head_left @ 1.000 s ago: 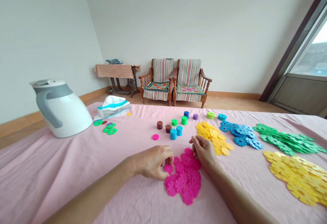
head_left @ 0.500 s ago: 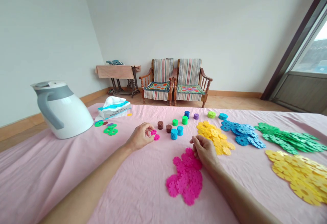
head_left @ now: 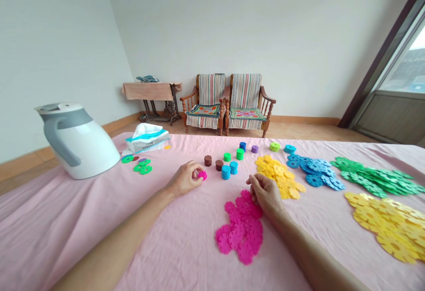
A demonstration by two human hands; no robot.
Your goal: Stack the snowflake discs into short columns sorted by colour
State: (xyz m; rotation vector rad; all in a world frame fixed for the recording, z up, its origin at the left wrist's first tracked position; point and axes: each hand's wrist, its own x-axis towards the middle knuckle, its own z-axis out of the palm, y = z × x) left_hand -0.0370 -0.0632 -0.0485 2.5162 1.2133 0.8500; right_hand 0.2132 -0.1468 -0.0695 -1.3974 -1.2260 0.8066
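Note:
My left hand (head_left: 186,178) is closed in a pinch on a pink snowflake disc (head_left: 202,175), low over the cloth and in line with a second pink disc that can hardly be told apart from it. My right hand (head_left: 266,192) has its fingertips pressed together at the far right edge of a loose pile of pink snowflake discs (head_left: 244,229); whether anything is between them is hidden. Small stacks stand beyond my hands: brown (head_left: 207,161), light blue (head_left: 226,172) and green (head_left: 240,154) among them.
Yellow discs (head_left: 280,178), blue discs (head_left: 315,169), green discs (head_left: 372,176) and larger yellow discs (head_left: 392,224) lie to the right. At the left are a white kettle (head_left: 88,145), a tissue pack (head_left: 148,139) and several loose discs (head_left: 143,167). Pink cloth (head_left: 179,246) covers the table.
My left hand has lowered its pink disc slightly down and right to the pink disc lying on the cloth. My right hand stays pinched by the pink pile.

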